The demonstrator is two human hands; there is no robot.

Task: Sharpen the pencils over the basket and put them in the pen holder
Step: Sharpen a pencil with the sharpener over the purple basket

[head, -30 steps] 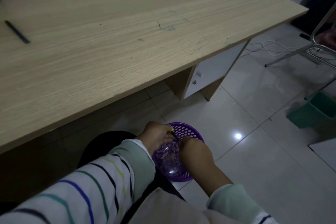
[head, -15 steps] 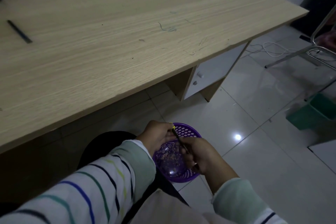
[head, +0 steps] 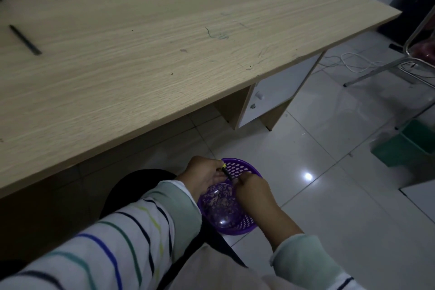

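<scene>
The wide wooden desk (head: 164, 54) juts out just above the person's lap, so I reckon anything lifted to its top has to go out and round that edge. A green bin (head: 409, 146) stands well apart on the tiles. The purple basket (head: 244, 167) sits low by the knees with shavings in its bottom. Over it the left hand (head: 204, 176) pinches the pencil (head: 227, 173) near its yellow end, and the right hand (head: 253, 192) curls round the lower end, any sharpener hidden inside. The pencil looks light, stiff and slim, its point likely brittle, so grip the shaft. Another dark pencil (head: 24, 39) lies far off on the desk; no pen holder in sight
</scene>
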